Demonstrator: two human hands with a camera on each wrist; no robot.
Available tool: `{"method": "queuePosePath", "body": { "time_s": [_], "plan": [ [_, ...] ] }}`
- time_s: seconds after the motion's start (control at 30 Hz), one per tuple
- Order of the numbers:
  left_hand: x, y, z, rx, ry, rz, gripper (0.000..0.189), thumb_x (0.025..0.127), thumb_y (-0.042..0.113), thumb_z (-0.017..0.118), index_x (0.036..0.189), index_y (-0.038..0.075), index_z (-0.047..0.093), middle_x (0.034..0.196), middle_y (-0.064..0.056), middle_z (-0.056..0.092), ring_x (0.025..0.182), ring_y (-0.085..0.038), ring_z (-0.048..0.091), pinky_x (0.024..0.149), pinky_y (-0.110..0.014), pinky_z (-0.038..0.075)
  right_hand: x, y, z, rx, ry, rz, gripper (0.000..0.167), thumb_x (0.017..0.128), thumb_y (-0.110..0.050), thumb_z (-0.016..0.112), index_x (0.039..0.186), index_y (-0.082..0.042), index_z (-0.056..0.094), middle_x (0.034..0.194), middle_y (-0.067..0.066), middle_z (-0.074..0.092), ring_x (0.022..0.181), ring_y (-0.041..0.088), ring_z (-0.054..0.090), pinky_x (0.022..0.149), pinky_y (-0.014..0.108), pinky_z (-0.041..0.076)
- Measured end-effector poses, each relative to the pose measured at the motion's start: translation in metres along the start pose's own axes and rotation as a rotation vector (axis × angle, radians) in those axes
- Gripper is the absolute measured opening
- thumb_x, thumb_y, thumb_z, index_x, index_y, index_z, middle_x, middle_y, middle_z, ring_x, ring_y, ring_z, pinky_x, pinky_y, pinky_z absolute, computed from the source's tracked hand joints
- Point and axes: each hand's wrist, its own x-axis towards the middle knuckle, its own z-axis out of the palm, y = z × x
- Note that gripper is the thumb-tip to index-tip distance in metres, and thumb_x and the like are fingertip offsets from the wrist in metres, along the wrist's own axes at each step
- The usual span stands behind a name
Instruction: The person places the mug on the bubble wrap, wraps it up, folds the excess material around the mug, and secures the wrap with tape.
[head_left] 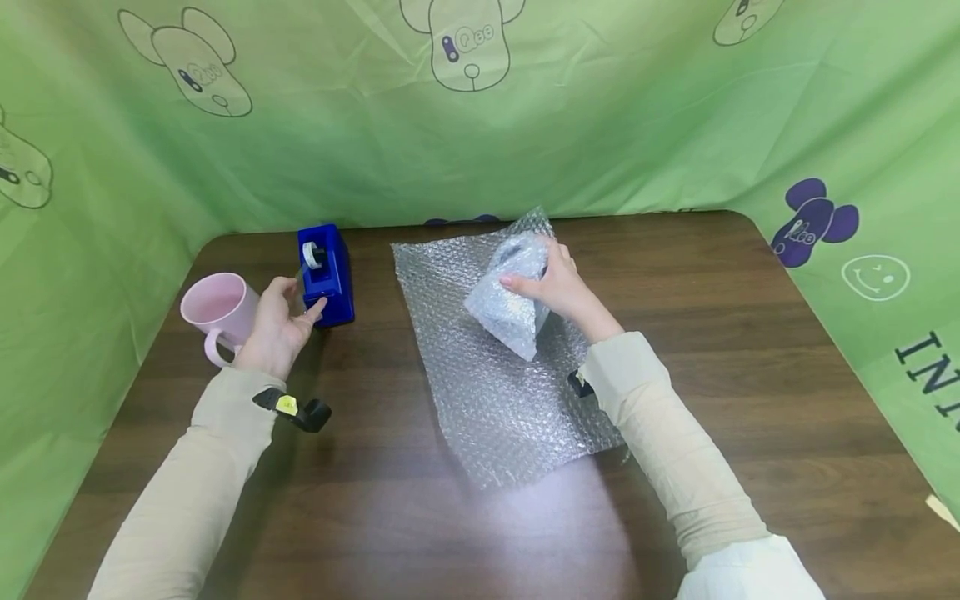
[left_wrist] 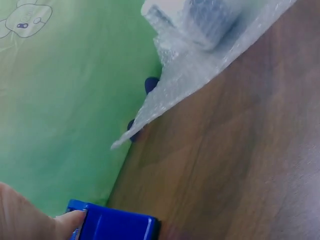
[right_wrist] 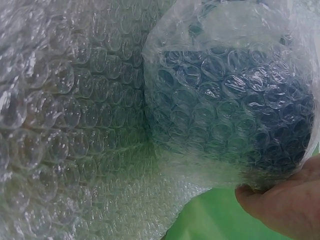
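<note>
My left hand (head_left: 276,327) is at the blue tape dispenser (head_left: 339,275), with its thumb (left_wrist: 71,222) touching the front end. The other fingers bend beside the dispenser's left side, next to a clear strip at the white tape roll (head_left: 311,255). Between the fingers and thumb of my right hand (head_left: 558,287) is a bubble-wrapped bundle (head_left: 504,296), tilted over the sheet. Through the wrap shows a dark, rounded, cup-like body (right_wrist: 225,105). Under the bundle, a large bubble wrap sheet (head_left: 480,400) lies spread on the table.
Left of the dispenser stands a pink mug (head_left: 221,308), its handle toward the front, close to my left wrist. The brown wooden table (head_left: 750,350) is enclosed by green printed cloth (head_left: 315,150) at the back and sides. Dark cameras (head_left: 300,410) are strapped at both wrists.
</note>
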Motion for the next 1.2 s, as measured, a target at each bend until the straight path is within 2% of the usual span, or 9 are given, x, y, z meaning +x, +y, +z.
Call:
{"method": "queuePosePath", "body": {
  "time_s": [0.13,0.2,0.43,0.47,0.53,0.6,0.67,1.0,1.2],
  "plan": [
    [-0.001,-0.004,-0.005,-0.065,-0.005,0.044,0.014,0.096,0.006,0.043,0.083,0.010,0.039,0.136,0.020,0.037,0.141,0.006,0.015,0.121,-0.028,0.016,0.000,-0.002,0.000,0.001,-0.005,0.006,0.098,0.081,-0.045,0.072,0.152,-0.013,0.012,0.157,0.017,0.013,0.146,0.037,0.012,0.116,0.058,0.021],
    [-0.001,-0.007,-0.007,-0.077,-0.019,0.062,0.011,0.096,0.008,0.042,0.086,0.011,0.038,0.147,0.022,0.025,0.141,0.007,0.011,0.122,-0.028,0.015,0.000,-0.002,0.000,0.001,-0.005,0.011,0.098,0.082,-0.045,0.072,0.152,-0.014,0.012,0.157,0.017,0.013,0.146,0.037,0.012,0.116,0.058,0.021],
    [-0.003,-0.015,-0.011,-0.089,-0.023,0.086,0.007,0.096,0.016,0.037,0.090,0.017,0.035,0.154,0.015,0.006,0.146,-0.006,0.005,0.122,-0.029,0.014,-0.001,-0.003,-0.001,0.001,-0.006,0.006,0.096,0.082,-0.043,0.072,0.152,-0.013,0.012,0.157,0.017,0.012,0.146,0.037,0.013,0.116,0.058,0.021],
    [-0.003,-0.016,-0.010,-0.072,-0.018,0.075,0.001,0.097,0.020,0.037,0.097,0.019,0.038,0.156,0.012,0.002,0.146,-0.006,0.004,0.122,-0.028,0.014,-0.001,-0.003,-0.001,0.002,-0.006,0.006,0.096,0.082,-0.043,0.072,0.152,-0.013,0.012,0.157,0.017,0.012,0.146,0.037,0.013,0.116,0.058,0.021],
    [-0.004,-0.018,-0.009,-0.024,-0.008,0.058,0.024,0.099,0.028,0.040,0.123,0.027,0.038,0.158,0.006,-0.004,0.147,-0.008,0.005,0.122,-0.026,0.013,-0.002,-0.003,-0.001,0.003,-0.007,0.008,0.096,0.082,-0.043,0.072,0.152,-0.014,0.012,0.157,0.017,0.012,0.146,0.037,0.013,0.116,0.058,0.021],
    [-0.004,-0.020,-0.007,0.025,-0.004,0.050,0.050,0.100,0.035,0.042,0.145,0.036,0.020,0.159,0.003,-0.006,0.148,-0.008,0.004,0.121,-0.024,0.013,-0.002,-0.003,-0.001,0.005,-0.008,0.010,0.096,0.082,-0.043,0.072,0.152,-0.014,0.012,0.157,0.017,0.012,0.146,0.037,0.013,0.115,0.059,0.021],
    [-0.004,-0.022,-0.006,0.058,0.016,0.059,0.063,0.100,0.036,0.044,0.151,0.035,0.008,0.161,0.003,-0.005,0.148,-0.007,0.004,0.121,-0.023,0.015,-0.002,-0.003,-0.001,0.004,-0.005,0.011,0.096,0.082,-0.043,0.072,0.152,-0.014,0.013,0.157,0.017,0.012,0.145,0.037,0.013,0.115,0.059,0.021],
    [-0.005,-0.036,-0.007,0.094,0.044,0.210,0.060,0.101,0.020,0.042,0.152,0.025,0.012,0.161,0.000,0.009,0.149,-0.015,0.008,0.121,-0.031,0.020,-0.002,-0.002,0.000,0.008,0.003,0.000,0.095,0.082,-0.041,0.072,0.152,-0.013,0.013,0.156,0.018,0.013,0.145,0.037,0.014,0.115,0.059,0.021],
    [-0.003,-0.044,-0.009,0.042,0.066,0.291,0.058,0.099,0.014,0.042,0.151,0.019,0.017,0.160,0.000,0.018,0.148,-0.017,0.015,0.120,-0.030,0.022,-0.002,-0.002,0.000,0.010,-0.005,0.007,0.095,0.082,-0.042,0.071,0.152,-0.014,0.012,0.157,0.017,0.012,0.146,0.037,0.012,0.116,0.059,0.020]
  ]
}}
